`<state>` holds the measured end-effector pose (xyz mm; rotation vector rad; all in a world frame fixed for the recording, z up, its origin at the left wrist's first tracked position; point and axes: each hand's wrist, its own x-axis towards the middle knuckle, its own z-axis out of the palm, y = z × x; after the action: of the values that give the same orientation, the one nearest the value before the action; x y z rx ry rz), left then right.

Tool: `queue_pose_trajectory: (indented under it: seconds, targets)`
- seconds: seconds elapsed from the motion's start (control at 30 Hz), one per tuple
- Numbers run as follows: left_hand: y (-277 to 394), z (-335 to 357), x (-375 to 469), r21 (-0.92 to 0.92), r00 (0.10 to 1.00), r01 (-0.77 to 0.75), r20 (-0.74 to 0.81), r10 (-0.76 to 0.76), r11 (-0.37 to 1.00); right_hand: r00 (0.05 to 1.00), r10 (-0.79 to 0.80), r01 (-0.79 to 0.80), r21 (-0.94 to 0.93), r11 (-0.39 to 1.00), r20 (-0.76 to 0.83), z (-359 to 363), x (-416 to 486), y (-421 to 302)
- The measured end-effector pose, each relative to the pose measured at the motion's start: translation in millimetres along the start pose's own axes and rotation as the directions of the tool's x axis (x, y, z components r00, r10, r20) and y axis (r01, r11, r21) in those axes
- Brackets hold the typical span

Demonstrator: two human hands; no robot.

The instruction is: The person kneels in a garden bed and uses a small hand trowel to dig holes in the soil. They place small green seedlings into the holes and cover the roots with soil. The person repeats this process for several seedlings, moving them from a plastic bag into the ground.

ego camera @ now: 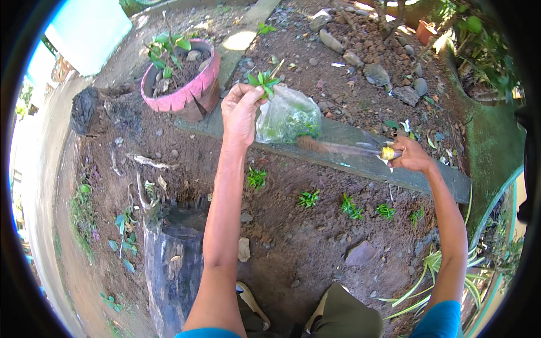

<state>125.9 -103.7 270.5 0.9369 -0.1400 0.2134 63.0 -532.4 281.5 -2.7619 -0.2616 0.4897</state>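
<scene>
Between its thumb and fingers my left hand (241, 110) pinches a small green seedling (264, 81), raised over the near end of a clear plastic bag (287, 116). More green cuttings show through the bag, which sits on a concrete slab (355, 164). A hand trowel (342, 148) is in my right hand (411, 154), gripped by its handle with yellow wrapping. Its soil-smeared blade, blurred, points left toward the bag. Below the slab, several small plants (308, 198) stand in a row in the brown soil.
A pink pot (181, 80) with a leafy plant stands at upper left. A weathered stump (173, 262) rises left of my legs. Stones (376, 75) lie beyond the slab, and a flat rock (361, 252) rests before my feet. A mossy wall (490, 143) curves along the right.
</scene>
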Motion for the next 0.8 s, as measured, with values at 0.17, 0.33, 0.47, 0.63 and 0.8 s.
queue_pose_trajectory:
  seconds: [0.17,0.33,0.47,0.63,0.8]
  targets:
    - [24,25,16,0.351,0.991,-0.111,-0.037,0.133,0.93,0.989,0.06,-0.044,-0.117,0.992,0.134,-22,35,-53]
    - [70,71,27,0.482,0.989,0.019,-0.138,0.054,0.876,0.94,0.158,-0.067,-0.291,0.954,0.302,-86,49,-146]
    - [122,91,24,0.655,0.965,-0.016,-0.188,0.184,0.755,0.941,0.174,-0.003,-0.504,0.863,0.292,-79,48,-211]
    - [196,108,5,0.771,0.951,0.027,-0.217,0.223,0.636,0.926,0.337,-0.264,-0.347,0.9,0.168,-49,6,-264]
    - [288,114,-20,0.743,0.927,0.194,-0.352,0.127,0.641,0.812,0.461,-0.573,0.336,0.748,0.358,-51,-52,-326]
